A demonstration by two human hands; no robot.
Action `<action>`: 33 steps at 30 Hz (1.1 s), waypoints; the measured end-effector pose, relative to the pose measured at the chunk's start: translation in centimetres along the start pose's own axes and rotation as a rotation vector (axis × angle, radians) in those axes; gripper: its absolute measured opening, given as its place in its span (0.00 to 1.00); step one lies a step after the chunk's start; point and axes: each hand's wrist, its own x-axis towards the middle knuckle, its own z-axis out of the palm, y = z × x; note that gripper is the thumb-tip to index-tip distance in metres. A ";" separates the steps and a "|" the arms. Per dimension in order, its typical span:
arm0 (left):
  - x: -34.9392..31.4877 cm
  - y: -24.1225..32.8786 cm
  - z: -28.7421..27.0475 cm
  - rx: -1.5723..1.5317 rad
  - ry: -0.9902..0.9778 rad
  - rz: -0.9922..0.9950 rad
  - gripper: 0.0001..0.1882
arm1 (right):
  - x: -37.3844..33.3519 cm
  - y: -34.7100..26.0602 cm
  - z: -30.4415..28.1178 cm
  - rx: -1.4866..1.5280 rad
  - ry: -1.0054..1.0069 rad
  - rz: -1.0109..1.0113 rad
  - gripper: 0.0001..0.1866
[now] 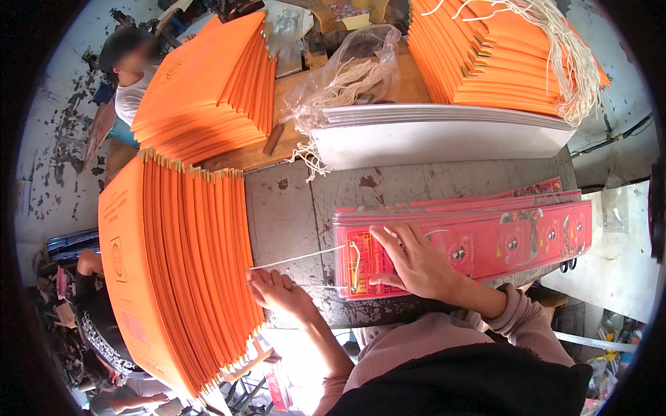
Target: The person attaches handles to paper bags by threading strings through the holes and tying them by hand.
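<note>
Three stacks of orange folded paper bags: one (pixel 187 277) fanned at left, one (pixel 208 90) behind it, one (pixel 485 55) far right with white cords. One stack of red printed sheets (pixel 465 239) on the grey tabletop (pixel 291 208), centre-right. Right hand (pixel 416 260) flat on the red stack's left end, fingers (pixel 388 239) slightly spread. Left hand (pixel 281 291) just beside it, fingers pinched on a white cord (pixel 298 258) running to the sheets. White card pile (pixel 444 135) behind.
</note>
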 end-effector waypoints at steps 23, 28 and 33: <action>-8.9 5.3 0.8 0.109 -0.859 0.085 0.25 | 1.0 -6.3 -1.1 0.438 0.385 -0.260 0.17; -8.9 5.7 0.9 0.111 -0.855 0.120 0.25 | 1.2 -6.7 -1.1 0.357 0.373 -0.267 0.16; -9.3 6.2 0.9 0.151 -0.837 0.090 0.33 | 1.5 -6.4 -0.3 0.493 0.399 -0.258 0.15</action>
